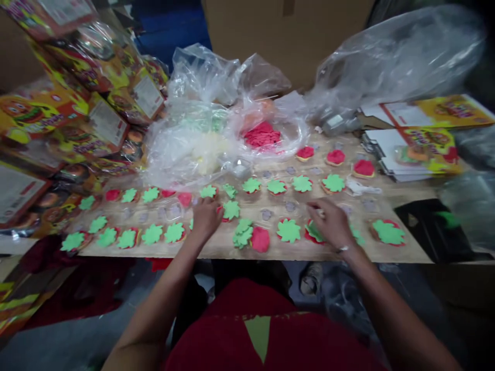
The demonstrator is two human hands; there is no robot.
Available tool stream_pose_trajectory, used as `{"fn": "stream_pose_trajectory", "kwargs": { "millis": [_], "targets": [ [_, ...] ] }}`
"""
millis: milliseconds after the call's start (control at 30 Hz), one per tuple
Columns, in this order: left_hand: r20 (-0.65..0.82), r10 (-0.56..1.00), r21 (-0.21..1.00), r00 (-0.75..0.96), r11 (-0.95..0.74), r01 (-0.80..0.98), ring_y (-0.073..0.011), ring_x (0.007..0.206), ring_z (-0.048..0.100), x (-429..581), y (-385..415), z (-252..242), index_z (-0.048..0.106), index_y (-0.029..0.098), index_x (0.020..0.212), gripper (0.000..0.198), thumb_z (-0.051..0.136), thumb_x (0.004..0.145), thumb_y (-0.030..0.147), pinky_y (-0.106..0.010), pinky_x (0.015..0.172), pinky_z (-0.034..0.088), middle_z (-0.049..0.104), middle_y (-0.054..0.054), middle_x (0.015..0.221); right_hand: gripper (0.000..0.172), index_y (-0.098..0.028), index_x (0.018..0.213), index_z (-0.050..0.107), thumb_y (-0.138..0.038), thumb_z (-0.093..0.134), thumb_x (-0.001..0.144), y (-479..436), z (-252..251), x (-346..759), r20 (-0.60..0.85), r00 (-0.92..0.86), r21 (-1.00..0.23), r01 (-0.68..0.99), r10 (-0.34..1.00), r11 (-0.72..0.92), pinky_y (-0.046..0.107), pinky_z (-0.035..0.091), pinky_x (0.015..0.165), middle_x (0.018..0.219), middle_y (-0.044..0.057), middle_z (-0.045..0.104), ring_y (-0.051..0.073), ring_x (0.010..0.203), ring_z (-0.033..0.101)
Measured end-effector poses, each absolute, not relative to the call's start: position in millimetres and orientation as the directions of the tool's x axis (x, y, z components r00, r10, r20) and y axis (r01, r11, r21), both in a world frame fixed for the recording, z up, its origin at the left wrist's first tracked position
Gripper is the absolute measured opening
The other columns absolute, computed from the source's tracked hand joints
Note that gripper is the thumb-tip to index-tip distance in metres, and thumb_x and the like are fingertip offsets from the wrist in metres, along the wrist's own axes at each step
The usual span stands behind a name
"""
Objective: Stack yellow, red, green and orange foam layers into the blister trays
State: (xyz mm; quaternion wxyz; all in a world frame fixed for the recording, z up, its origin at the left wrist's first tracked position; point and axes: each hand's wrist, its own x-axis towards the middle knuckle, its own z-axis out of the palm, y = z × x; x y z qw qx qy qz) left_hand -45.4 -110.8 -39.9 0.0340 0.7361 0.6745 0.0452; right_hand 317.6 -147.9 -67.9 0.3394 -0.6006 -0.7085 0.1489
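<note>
Rows of small toy stacks lie on a wooden board [216, 246]: red rounds topped with green leaf-shaped pieces [288, 230]. My left hand [206, 218] rests knuckles-up in the middle of the board, fingers curled beside a green leaf piece [231, 209]. My right hand [330, 222] lies over a red-and-green stack [312, 233], its fingers bent downward. What either hand holds is hidden. A loose pile of green leaves [242, 233] and a bare red round [260, 239] sit between my hands.
Clear plastic bags [201, 129] at the back hold red pieces [262, 135] and pale ones. Boxed toy packages [77, 103] pile up at the left. Flat printed cartons [425, 147] stack at the right. A large plastic bag [398, 56] and cardboard stand behind.
</note>
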Motion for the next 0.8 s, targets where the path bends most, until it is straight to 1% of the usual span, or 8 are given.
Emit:
{"fn": "stream_pose_trajectory", "kwargs": {
  "millis": [100,167,267,333,433,500,600,800],
  "targets": [
    [0.008,0.993,0.071,0.115,-0.116,0.991,-0.0359,0.124,0.042,-29.6,-113.1,-58.8,0.066,0.015,0.107,0.034,0.058,0.081,0.037,-0.049,0.101,0.035,0.052,-0.017,0.135,0.017,-0.021,0.091,0.066,-0.019,0.050,0.089,-117.7,-55.7,225.3,0.202,-0.382,-0.625,0.659,0.902,0.420,0.030,0.048,0.075,0.092,0.006,0.068,0.019,0.083,0.062],
    [0.025,0.992,0.136,0.121,-0.123,0.983,-0.0351,0.125,0.041,-27.7,-112.1,-68.1,0.063,0.014,0.109,0.036,0.061,0.080,0.035,-0.048,0.104,0.033,0.049,-0.019,0.138,0.016,-0.020,0.094,0.067,-0.020,0.051,0.090,-100.2,-55.6,176.0,0.137,-0.457,-0.551,0.702,0.879,0.451,0.030,0.046,0.074,0.094,0.008,0.068,0.020,0.085,0.062],
    [0.089,0.980,0.252,0.180,-0.197,0.947,-0.0300,0.121,0.045,-35.1,-109.8,-73.5,0.064,0.016,0.098,0.021,0.058,0.081,0.026,-0.043,0.103,0.035,0.056,-0.015,0.127,0.023,-0.016,0.105,0.065,-0.025,0.065,0.083,-80.9,-62.2,132.1,0.101,-0.496,-0.454,0.748,0.862,0.484,0.031,0.046,0.079,0.107,0.013,0.064,0.023,0.095,0.060],
    [0.122,0.972,0.319,0.200,-0.229,0.920,-0.0263,0.111,0.052,-42.2,-110.6,-73.0,0.062,0.018,0.091,0.013,0.052,0.083,0.021,-0.041,0.098,0.039,0.062,-0.012,0.112,0.021,-0.016,0.097,0.067,-0.025,0.071,0.079,-73.4,-67.7,120.0,0.094,-0.542,-0.430,0.735,0.835,0.525,0.032,0.046,0.084,0.106,0.012,0.062,0.024,0.100,0.057],
    [0.186,0.982,0.435,0.038,-0.117,0.893,-0.0231,0.097,0.058,-52.3,-117.6,-71.9,0.059,0.019,0.093,0.015,0.047,0.084,0.019,-0.037,0.089,0.045,0.063,-0.009,0.097,0.011,-0.016,0.089,0.067,-0.021,0.069,0.079,-69.6,-74.4,115.2,0.080,-0.584,-0.436,0.708,0.808,0.555,0.033,0.045,0.088,0.099,0.010,0.062,0.024,0.100,0.056],
    [0.177,0.981,0.509,-0.076,-0.026,0.860,-0.0216,0.090,0.060,-57.6,-124.8,-73.1,0.057,0.019,0.097,0.016,0.048,0.084,0.021,-0.035,0.082,0.047,0.063,-0.008,0.095,0.021,-0.014,0.098,0.065,-0.022,0.069,0.079,-70.0,-77.5,114.7,0.086,-0.562,-0.435,0.722,0.823,0.539,0.035,0.045,0.088,0.104,0.012,0.061,0.025,0.101,0.055],
    [0.131,0.991,0.513,-0.014,-0.056,0.856,-0.0211,0.088,0.061,-60.7,-134.7,-78.0,0.057,0.019,0.098,0.016,0.049,0.084,0.021,-0.034,0.080,0.048,0.064,-0.008,0.093,0.031,-0.014,0.102,0.063,-0.028,0.073,0.076,-69.8,-80.3,113.9,0.068,-0.515,-0.432,0.757,0.855,0.490,0.037,0.045,0.087,0.109,0.015,0.058,0.026,0.102,0.053],
    [0.144,0.989,0.519,0.015,-0.088,0.850,-0.0218,0.087,0.062,-57.5,-139.4,-90.1,0.056,0.018,0.101,0.023,0.050,0.080,0.011,-0.035,0.079,0.050,0.065,-0.008,0.092,0.012,-0.016,0.080,0.059,-0.008,0.066,0.073,-62.0,-82.8,116.9,0.032,-0.523,-0.611,0.664,0.852,0.431,0.026,0.042,0.073,0.083,0.003,0.059,0.017,0.082,0.055]
  ]
}}
